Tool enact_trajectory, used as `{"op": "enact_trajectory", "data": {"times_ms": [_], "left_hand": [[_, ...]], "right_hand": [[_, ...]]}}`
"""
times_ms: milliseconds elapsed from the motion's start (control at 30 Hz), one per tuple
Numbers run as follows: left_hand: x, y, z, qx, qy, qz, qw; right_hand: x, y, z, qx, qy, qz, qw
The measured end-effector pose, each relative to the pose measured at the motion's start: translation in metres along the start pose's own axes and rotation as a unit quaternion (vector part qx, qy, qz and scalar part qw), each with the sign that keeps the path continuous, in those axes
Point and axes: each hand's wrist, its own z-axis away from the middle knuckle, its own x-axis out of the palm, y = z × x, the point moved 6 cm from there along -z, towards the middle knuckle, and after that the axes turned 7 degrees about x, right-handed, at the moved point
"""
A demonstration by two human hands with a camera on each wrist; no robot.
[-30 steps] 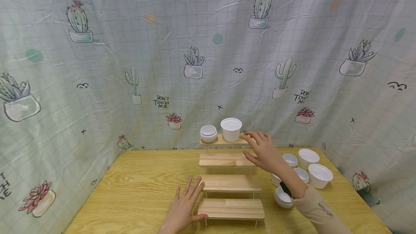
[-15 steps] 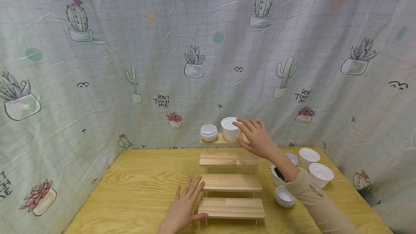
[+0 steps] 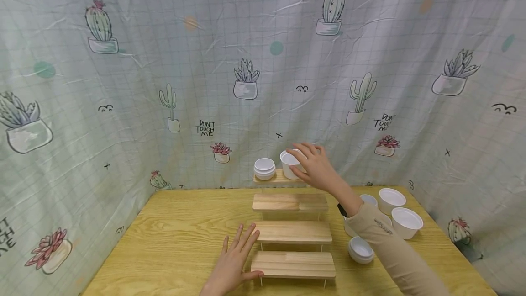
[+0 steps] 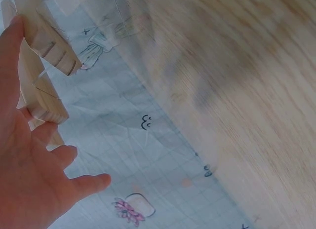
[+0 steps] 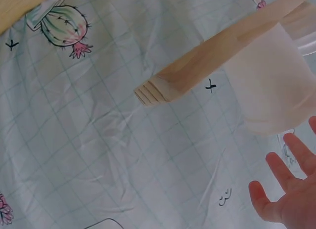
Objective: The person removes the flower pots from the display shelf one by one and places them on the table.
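At the top board [image 3: 271,180] of a stepped wooden stand, my right hand [image 3: 317,170] reaches around a tall white plastic cup [image 3: 286,166], its fingers at the rim and its thumb across the front. In the right wrist view the fingers [image 5: 284,172] are spread close by the cup [image 5: 269,86]. Left of that cup sits a small white ribbed jar [image 3: 264,170]. My left hand [image 3: 231,264] lies with spread fingers along the stand's left side, thumb touching the lowest board [image 3: 292,265]. Board ends [image 4: 49,103] show beside its fingers in the left wrist view.
On the yellow wood-grain table [image 3: 176,236], right of the stand, stand white tubs [image 3: 407,224] and a small ribbed jar [image 3: 361,250]; the right sleeve [image 3: 384,236] partly hides others. A cactus-print curtain [image 3: 197,58] hangs close behind the top board.
My right hand has moved left and slightly up, from beside the tall cup to over its rim and front. The left hand has stayed in place.
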Motion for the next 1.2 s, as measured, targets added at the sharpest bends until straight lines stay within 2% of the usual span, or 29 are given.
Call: {"op": "enact_trajectory", "data": {"times_ms": [400, 833, 1200], "left_hand": [[-0.002, 0.001, 0.000, 0.000, 0.003, -0.006, 1.0000], [0.001, 0.000, 0.001, -0.003, -0.009, 0.000, 1.0000], [0.001, 0.000, 0.001, -0.005, -0.008, -0.004, 1.0000]], "right_hand": [[0.018, 0.005, -0.012, 0.040, -0.068, -0.003, 0.9969], [0.033, 0.005, -0.011, 0.030, -0.072, 0.001, 0.9970], [0.037, 0.005, -0.011, 0.038, -0.098, 0.004, 0.9945]]}}
